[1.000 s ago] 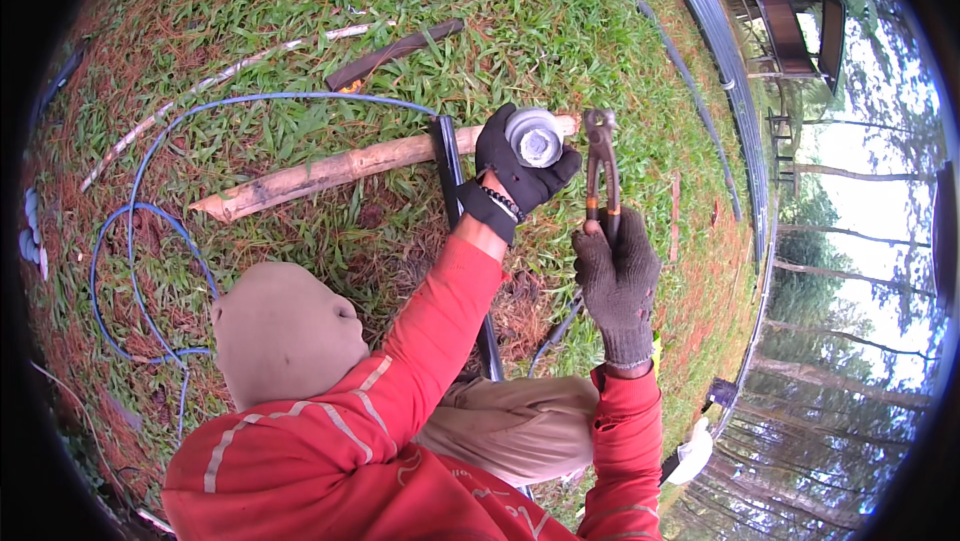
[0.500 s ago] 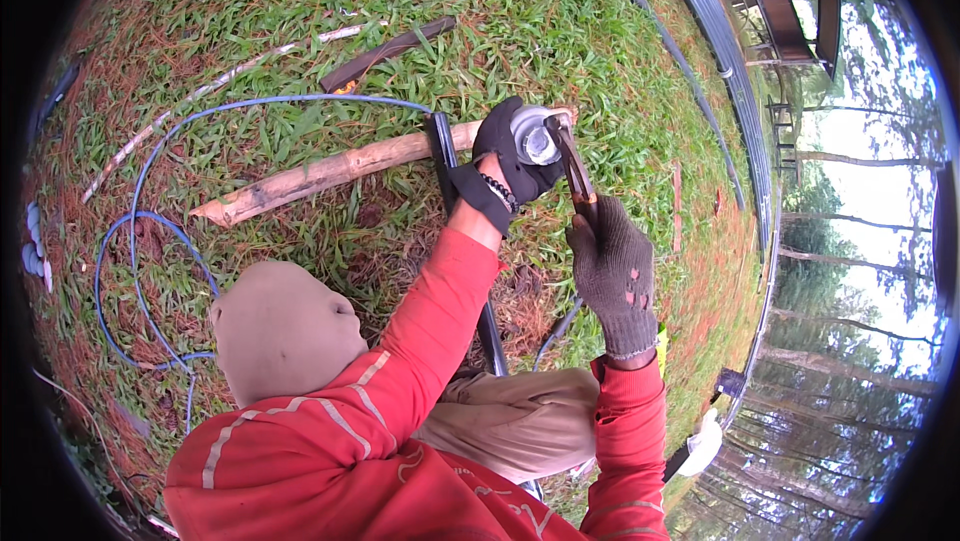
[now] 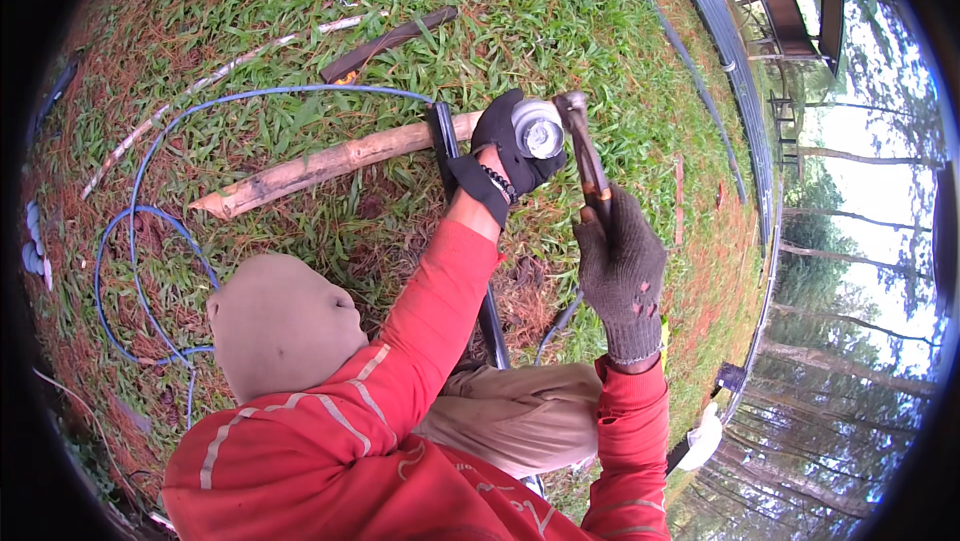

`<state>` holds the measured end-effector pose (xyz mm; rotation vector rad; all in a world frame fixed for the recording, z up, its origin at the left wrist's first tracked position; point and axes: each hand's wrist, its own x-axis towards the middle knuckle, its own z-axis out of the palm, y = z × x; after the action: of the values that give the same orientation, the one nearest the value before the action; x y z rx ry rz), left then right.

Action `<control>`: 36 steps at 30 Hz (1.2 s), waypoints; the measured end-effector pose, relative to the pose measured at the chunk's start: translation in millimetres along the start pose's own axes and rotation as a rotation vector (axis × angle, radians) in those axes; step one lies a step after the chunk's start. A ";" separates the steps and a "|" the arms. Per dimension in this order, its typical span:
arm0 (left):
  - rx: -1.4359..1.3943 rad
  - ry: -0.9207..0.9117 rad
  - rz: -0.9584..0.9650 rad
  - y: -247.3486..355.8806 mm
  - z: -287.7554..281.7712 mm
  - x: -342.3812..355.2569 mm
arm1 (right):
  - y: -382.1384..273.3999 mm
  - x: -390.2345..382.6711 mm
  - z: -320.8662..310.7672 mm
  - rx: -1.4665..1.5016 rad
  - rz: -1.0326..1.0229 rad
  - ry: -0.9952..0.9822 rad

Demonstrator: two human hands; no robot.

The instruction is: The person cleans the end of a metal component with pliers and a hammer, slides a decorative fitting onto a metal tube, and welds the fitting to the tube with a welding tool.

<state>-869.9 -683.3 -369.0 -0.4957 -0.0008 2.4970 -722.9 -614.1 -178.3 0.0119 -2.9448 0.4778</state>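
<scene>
My left hand [image 3: 512,151], in a black glove with a beaded bracelet at the wrist, is closed around a grey, round, cup-like fitting [image 3: 543,135]. Its pale open end faces up. In a worn dark knit glove, my right hand [image 3: 622,266] grips a hammer [image 3: 588,156] by the handle. The hammer's head is just right of the fitting, apart from its end face. Beneath my left hand a wooden stake [image 3: 330,171] with a pointed left end lies on the grass. A black pipe [image 3: 444,136] crosses over it, passing under my left forearm.
A thin blue hose [image 3: 250,93] loops across the grass on the left. A dark piece of wood [image 3: 390,43] and a pale stick [image 3: 230,71] lie beyond. Long grey-black pipes [image 3: 715,31] run along the right. My bent knee [image 3: 285,331] is at lower left.
The hammer has lifted away from the fitting's face and shifted right and up. My right hand has moved slightly right; my left hand stays around the fitting.
</scene>
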 end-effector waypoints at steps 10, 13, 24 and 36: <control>-0.095 -0.303 -0.030 22.8 -8.1 -3.0 | -5.3 1.1 13.6 -0.137 -0.089 -0.066; -0.160 -0.201 -0.128 8.4 8.6 -7.1 | 2.5 0.8 7.3 -0.164 -0.122 0.034; 0.071 0.092 0.078 14.7 7.0 -14.6 | 85.1 -1.0 -21.5 0.226 0.243 -0.050; 0.265 -0.234 -0.224 52.8 7.8 21.7 | 266.9 -126.4 190.5 0.327 0.601 -0.167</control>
<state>-918.1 -714.2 -375.1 -0.0864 0.1710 2.2762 -636.4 -422.9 -460.3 -0.8469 -2.9470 1.0752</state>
